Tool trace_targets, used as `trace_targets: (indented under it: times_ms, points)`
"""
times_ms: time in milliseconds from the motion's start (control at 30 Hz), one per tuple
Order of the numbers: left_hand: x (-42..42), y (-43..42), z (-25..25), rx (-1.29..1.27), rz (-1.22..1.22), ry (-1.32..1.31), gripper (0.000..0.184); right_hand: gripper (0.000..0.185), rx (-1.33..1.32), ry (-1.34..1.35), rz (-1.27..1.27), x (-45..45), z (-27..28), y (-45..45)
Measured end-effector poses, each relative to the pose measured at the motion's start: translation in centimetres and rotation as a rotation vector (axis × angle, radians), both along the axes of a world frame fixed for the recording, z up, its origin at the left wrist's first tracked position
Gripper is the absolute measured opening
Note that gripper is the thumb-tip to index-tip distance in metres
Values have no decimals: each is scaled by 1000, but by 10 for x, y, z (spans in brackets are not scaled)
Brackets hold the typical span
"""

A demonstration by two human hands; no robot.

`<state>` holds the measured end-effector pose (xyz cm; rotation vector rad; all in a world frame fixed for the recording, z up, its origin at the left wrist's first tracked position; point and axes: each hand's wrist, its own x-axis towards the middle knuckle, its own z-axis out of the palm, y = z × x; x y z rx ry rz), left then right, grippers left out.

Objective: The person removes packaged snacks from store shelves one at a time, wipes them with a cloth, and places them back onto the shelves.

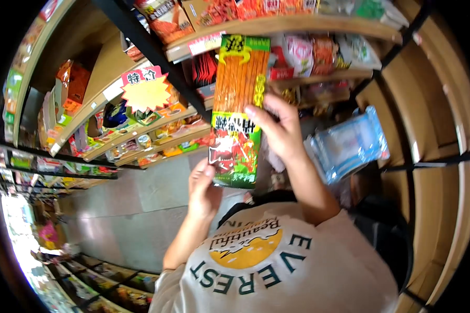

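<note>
A long green snack packet (237,112) with orange-brown strips showing in its window is held up in front of the shelves. My left hand (204,185) grips its lower left corner, the thumb lying on the front. On the packet's right edge, about midway up, my right hand (280,125) pinches it with the thumb on the front and the fingers partly behind. Behind the packet's left side, dark red packets (204,70) stand on a shelf.
Wooden shelves (297,26) of snack packets curve across the top and left. A yellow starburst price sign (146,93) hangs at a shelf edge. A blue clear plastic package (350,146) lies right of my forearm. Grey floor tiles (125,224) show lower left.
</note>
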<state>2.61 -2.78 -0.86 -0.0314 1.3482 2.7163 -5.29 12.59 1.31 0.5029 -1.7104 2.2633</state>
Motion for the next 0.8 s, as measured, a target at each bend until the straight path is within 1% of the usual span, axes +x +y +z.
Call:
trace_targets:
  times_ms: [33, 67, 133, 167, 200, 233, 267, 300, 333, 400, 433, 467, 500, 533, 567, 600, 633, 667, 733, 767, 800]
  points:
    - [-5, -3, 0, 4, 5, 10, 33, 15, 78, 102, -40, -7, -6, 2]
    - [-9, -8, -1, 3, 14, 20, 31, 16, 22, 18, 26, -7, -9, 4]
    - [-19, -9, 8, -110, 87, 39, 22, 17, 104, 108, -29, -12, -10, 5]
    - [-24, -10, 12, -129, 70, 12, 22, 18, 89, 26, 51, -10, -7, 8]
    - [-30, -12, 15, -150, 47, -11, 21, 18, 183, 33, 56, -11, -7, 13]
    - [-35, -13, 16, -214, 71, 13, 20, 18, 165, 33, 65, -10, -6, 13]
    - [-41, -12, 16, -284, 96, 48, 20, 18, 142, 44, 71, -11, -4, 13]
    - [-46, -7, 23, -275, 128, 67, 20, 18, 180, 73, 42, -14, -2, 13]
    - [-50, -6, 27, -322, 112, 73, 19, 18, 209, 93, 9, -15, 0, 13]
    - [-58, 1, 38, -332, 85, 91, 21, 18, 203, 51, 62, -17, 4, 17]
    - [-63, 3, 42, -323, 30, 146, 22, 17, 264, -23, 68, -17, 2, 22]
    - [-66, 5, 42, -373, 47, 127, 21, 17, 318, -90, 75, -17, 0, 26]
    - [-71, 1, 37, -572, 42, 251, 22, 17, 361, 22, 49, -19, 1, 29]
    - [-73, 1, 46, -592, -1, 203, 22, 17, 399, 170, 27, -25, 5, 26]
    - [-77, 1, 47, -608, -3, 161, 20, 18, 362, 197, 8, -26, 10, 19]
    - [-82, 5, 48, -528, 4, 209, 19, 19, 343, 216, -19, -27, 10, 20]
    - [-92, 2, 40, -521, -34, 223, 18, 20, 235, 155, 23, -30, 2, 18]
    - [-98, 7, 45, -503, 27, 330, 19, 22, 126, 77, 61, -33, -4, 16]
    - [-103, -7, 80, -773, 48, 253, 18, 24, 271, 214, 50, -43, 2, 28]
    - [-107, -18, 101, -861, 136, 295, 17, 22, 194, 57, 101, -53, -21, 33]
    - [-114, -32, 125, -949, 222, 329, 16, 22, 197, 60, 106, -56, -28, 39]
